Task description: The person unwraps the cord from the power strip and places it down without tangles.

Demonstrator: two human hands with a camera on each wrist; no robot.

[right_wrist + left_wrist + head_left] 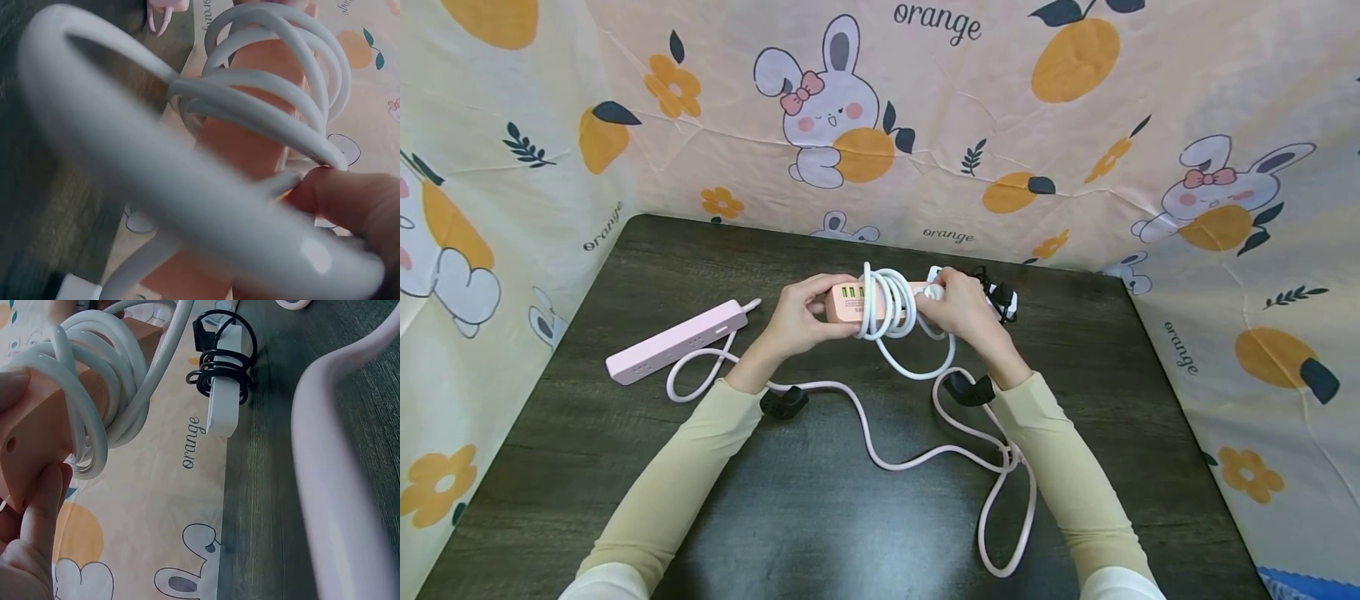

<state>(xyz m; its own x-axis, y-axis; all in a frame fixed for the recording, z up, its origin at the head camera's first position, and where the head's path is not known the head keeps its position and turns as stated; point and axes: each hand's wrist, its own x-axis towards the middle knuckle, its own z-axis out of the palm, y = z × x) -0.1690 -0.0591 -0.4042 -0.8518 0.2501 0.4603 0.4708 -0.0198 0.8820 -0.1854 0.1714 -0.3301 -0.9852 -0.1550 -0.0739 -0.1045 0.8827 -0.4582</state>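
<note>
Above the table's far half, a peach power strip (848,303) is held up with its white cord (891,304) wound round its middle in several loops. My left hand (797,317) grips the strip's left end, thumb below and fingers above. At the other end my right hand (958,308) pinches the white cord against the strip; in the right wrist view the thumb (350,194) lies on the cord. A loose loop of this cord hangs below the strip and looms large in the right wrist view. My right hand's other fingers are mostly hidden.
A pink power strip (677,340) lies at the left, its long pink cord (917,460) snaking under both forearms to the right. Behind my right hand sits a white power strip (225,406) wrapped in black cord (219,369). A printed cloth (940,167) backs the dark table (820,533).
</note>
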